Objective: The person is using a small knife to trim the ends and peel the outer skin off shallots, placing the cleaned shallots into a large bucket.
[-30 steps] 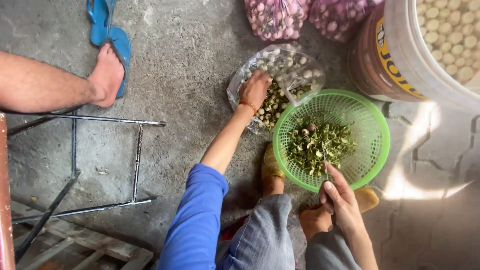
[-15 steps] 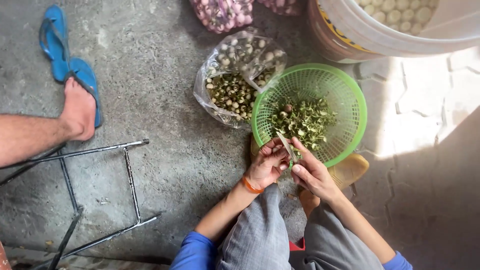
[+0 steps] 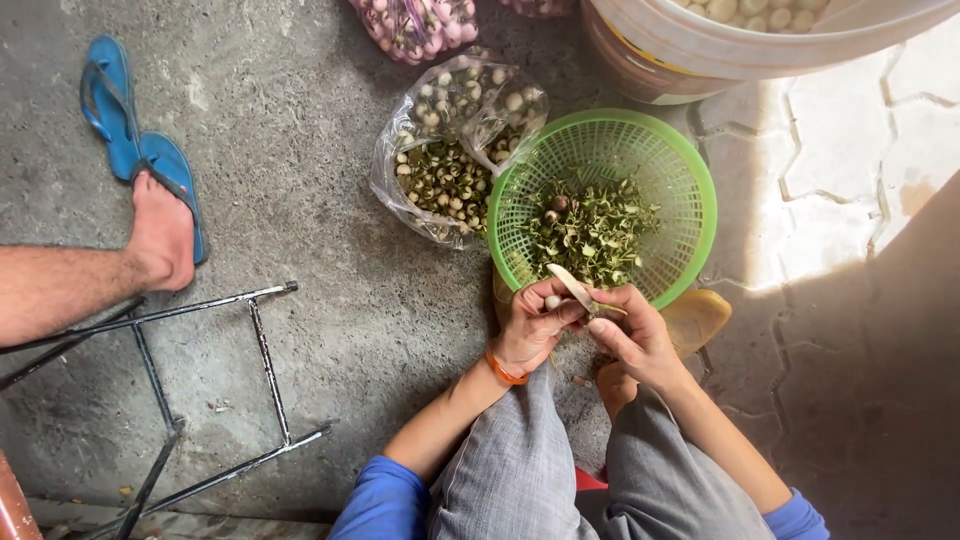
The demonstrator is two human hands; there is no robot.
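Both hands meet just below the near rim of the green basket, which holds a heap of green husks. The left hand is closed around a small pale seed, pinched at its fingertips. The right hand grips a small knife, its pale blade angled up and left, touching the seed. Left of the basket lies an open plastic bag of unpeeled seeds. A white bucket stands beyond.
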